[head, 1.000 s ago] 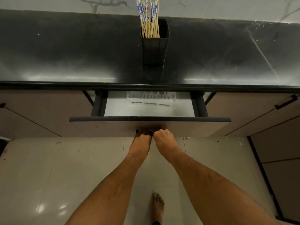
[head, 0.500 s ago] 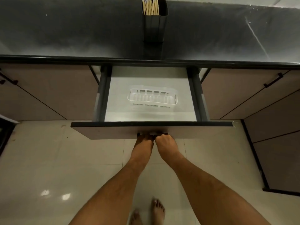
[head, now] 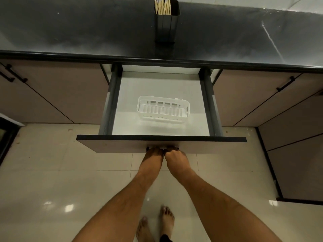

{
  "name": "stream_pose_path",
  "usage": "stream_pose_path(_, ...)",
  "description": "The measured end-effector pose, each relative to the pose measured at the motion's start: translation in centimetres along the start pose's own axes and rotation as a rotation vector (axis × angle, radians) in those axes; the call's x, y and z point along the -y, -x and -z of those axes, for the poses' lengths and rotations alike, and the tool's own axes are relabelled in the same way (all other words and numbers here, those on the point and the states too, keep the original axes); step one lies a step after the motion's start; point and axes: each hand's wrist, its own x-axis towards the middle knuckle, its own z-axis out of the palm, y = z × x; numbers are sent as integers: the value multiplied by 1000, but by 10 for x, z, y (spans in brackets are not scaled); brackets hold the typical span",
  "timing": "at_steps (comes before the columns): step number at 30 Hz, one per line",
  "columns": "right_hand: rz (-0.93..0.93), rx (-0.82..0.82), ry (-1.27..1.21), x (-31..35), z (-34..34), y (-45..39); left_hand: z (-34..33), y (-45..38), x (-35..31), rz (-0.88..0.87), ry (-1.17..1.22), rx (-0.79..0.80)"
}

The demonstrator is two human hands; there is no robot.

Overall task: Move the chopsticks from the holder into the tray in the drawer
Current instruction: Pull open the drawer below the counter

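Observation:
Several wooden chopsticks [head: 162,7] stand upright in a dark square holder [head: 166,27] on the black countertop, their tops cut off by the frame. Below it the drawer [head: 160,139] stands pulled far out. A white slotted plastic tray [head: 163,109] lies empty in the middle of the drawer's pale floor. My left hand [head: 153,155] and my right hand [head: 174,155] sit side by side under the drawer's front panel, both curled around its black handle [head: 162,148].
The black countertop [head: 87,32] runs across the top, its front edge overhanging the drawer's back. Closed cabinet doors [head: 52,95] with black handles flank the drawer. My bare feet [head: 155,224] stand on the glossy tiled floor.
Both hands have pulled the drawer out toward me, from a narrow gap to nearly full extension. The whole tray has come into sight. The view has tilted down.

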Motion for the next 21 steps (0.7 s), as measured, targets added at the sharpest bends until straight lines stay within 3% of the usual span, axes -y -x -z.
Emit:
stream_pose_path(4,-7,-17,-65,2,2,8,-3,-5,0,-155,-340,49)
stream_pose_path(7,12,-73,-109,6,5,14,-1,-7,-8,22,-359,94)
stream_pose_path(15,117,-395,-106,8,31,31,14,25,-18,-254,-597,-173)
stream_pose_path(19,151,-461,-44,4,48,37,27,38,-27,-519,-548,-370)
stream_pose_path(21,124,-474,10,3,58,41,38,41,-34,-573,-550,-450)
